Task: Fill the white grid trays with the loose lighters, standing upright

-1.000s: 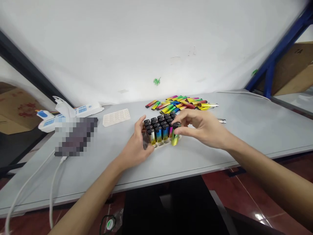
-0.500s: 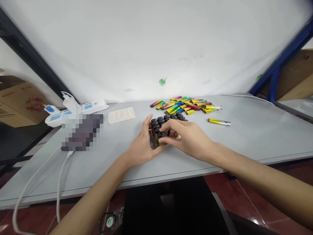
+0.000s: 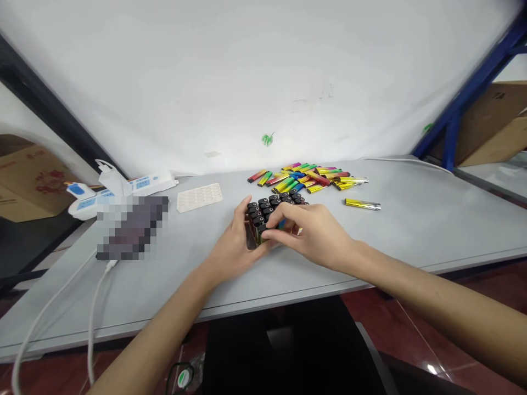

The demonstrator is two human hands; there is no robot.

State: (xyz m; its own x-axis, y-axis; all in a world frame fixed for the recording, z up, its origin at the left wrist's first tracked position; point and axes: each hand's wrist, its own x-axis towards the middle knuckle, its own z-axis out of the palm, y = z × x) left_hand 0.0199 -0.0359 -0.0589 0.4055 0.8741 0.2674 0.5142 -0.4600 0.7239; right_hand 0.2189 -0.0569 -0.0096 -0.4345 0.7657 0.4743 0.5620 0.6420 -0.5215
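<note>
A block of upright rainbow-coloured lighters with black caps (image 3: 273, 204) stands in a tray in the middle of the grey table (image 3: 411, 230). My left hand (image 3: 233, 247) cups the block's left side, thumb up against it. My right hand (image 3: 313, 233) lies across the front row, fingers curled on the lighters there. The tray itself is hidden behind both hands.
A pile of loose coloured lighters (image 3: 307, 176) lies behind the block, and a single yellow one (image 3: 362, 204) to the right. An empty white tray (image 3: 199, 197), a power strip (image 3: 123, 189), a blurred dark object (image 3: 132, 226) with white cables sit left. Cardboard boxes stand at both sides.
My right hand has set the lighter it held into the block's front and moved left across the front row. The left hand has stayed on the block's side.
</note>
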